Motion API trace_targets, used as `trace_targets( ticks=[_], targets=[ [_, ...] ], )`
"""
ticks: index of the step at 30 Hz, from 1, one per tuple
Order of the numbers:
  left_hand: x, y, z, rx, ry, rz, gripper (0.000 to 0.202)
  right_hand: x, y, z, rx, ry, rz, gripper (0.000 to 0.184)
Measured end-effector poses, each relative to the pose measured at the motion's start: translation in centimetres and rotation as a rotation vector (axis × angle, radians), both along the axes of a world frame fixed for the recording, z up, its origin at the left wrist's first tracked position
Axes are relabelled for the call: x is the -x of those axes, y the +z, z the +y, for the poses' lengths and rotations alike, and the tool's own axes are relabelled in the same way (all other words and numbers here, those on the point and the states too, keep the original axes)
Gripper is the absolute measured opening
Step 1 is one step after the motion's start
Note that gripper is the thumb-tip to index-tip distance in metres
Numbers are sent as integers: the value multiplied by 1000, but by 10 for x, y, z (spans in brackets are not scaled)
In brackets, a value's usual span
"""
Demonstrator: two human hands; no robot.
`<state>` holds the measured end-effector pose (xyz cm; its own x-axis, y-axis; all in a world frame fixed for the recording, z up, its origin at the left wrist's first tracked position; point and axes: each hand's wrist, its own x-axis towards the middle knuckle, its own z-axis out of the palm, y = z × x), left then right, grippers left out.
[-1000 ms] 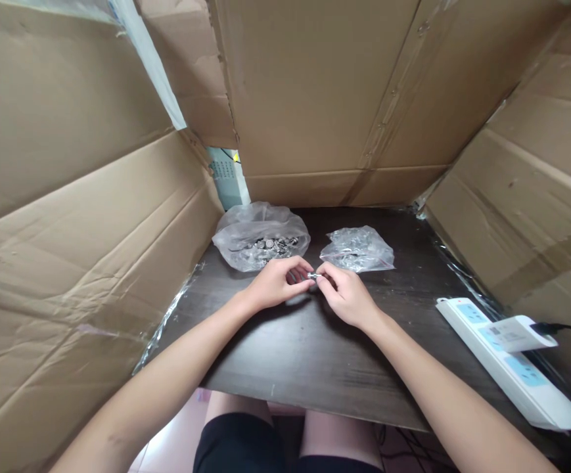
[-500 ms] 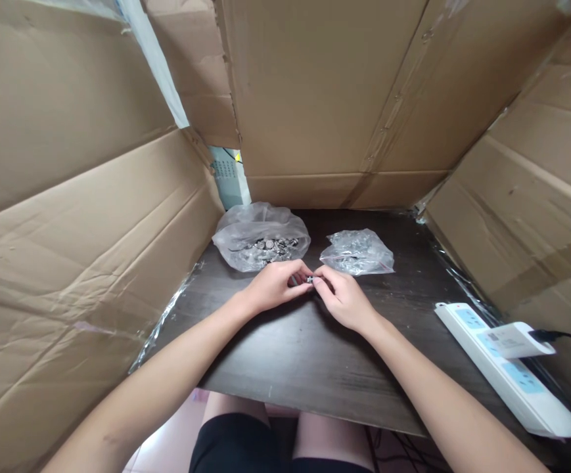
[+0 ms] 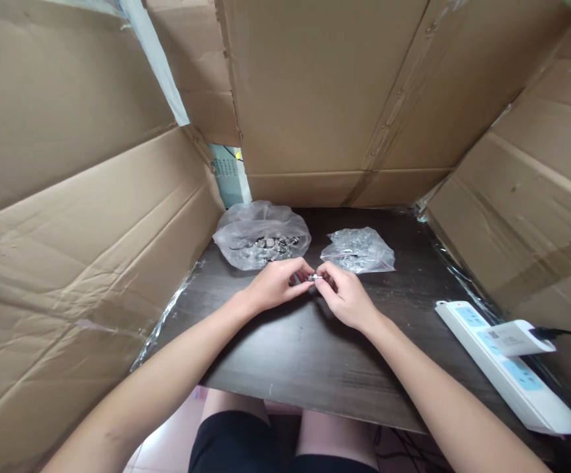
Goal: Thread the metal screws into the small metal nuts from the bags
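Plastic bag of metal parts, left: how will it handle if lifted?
The left plastic bag is probably floppy: it looks thin, creased and slumped. Likely heavy for its size, given the heaped metal parts inside. It appears open, so tilting could spill some.

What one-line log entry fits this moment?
left hand + right hand: holding small silvery metal part | beyond: translucent plastic bag, silvery pieces inside

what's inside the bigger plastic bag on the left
A heap of small, silvery metal pieces shows through the opening of the plastic bag. What lies beneath them can't be seen, and the left hand covers part of the bag's near edge.
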<state>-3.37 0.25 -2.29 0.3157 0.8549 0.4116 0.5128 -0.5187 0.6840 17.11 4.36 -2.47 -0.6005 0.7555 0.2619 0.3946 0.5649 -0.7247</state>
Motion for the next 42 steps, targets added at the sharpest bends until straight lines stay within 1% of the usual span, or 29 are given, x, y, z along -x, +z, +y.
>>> trace_targets(
  ticks=[2,5,8,10,13,16,19,24,25,28,29,31,34,36,39,42],
  targets=[
    [0,0,0,3,3,0,14,1,-2,1,-4,12,-4,21],
    [-1,-1,0,11,-5,8,14,1,-3,2,-19,1,-31,35],
    [-2,-2,-1,7,-15,14,16,1,-2,2,-14,-15,-40,41],
    [-2,-2,0,7,-11,18,16,0,0,1,13,-2,-42,38],
    [-1,-2,0,4,-6,29,14,0,2,0,36,12,-71,28],
    [0,-1,0,-12,-3,33,15,1,2,-1,-1,-2,-75,17],
    [0,-1,0,-23,17,34,16,2,2,-2,-47,-34,-28,11],
    [0,-1,0,-24,28,33,15,3,1,-2,-59,-24,-6,12],
    [0,-1,0,-25,24,33,15,3,1,-2,-59,-17,-15,15],
    [-2,-2,0,-28,9,27,15,2,0,0,-46,-14,-54,34],
    [-2,-2,0,-26,5,27,14,2,0,0,-38,-16,-57,37],
    [-2,-2,0,-23,5,30,14,1,2,0,-16,-19,-37,31],
    [-2,-2,0,-33,6,27,15,1,4,-2,5,-16,0,14],
    [-1,-2,0,-39,7,23,16,1,4,-3,-7,-25,3,10],
    [-1,-2,0,-36,14,25,16,2,2,-3,-27,-28,5,9],
    [0,-2,0,-42,21,25,14,2,0,-2,-16,-9,-12,14]
  ],
)
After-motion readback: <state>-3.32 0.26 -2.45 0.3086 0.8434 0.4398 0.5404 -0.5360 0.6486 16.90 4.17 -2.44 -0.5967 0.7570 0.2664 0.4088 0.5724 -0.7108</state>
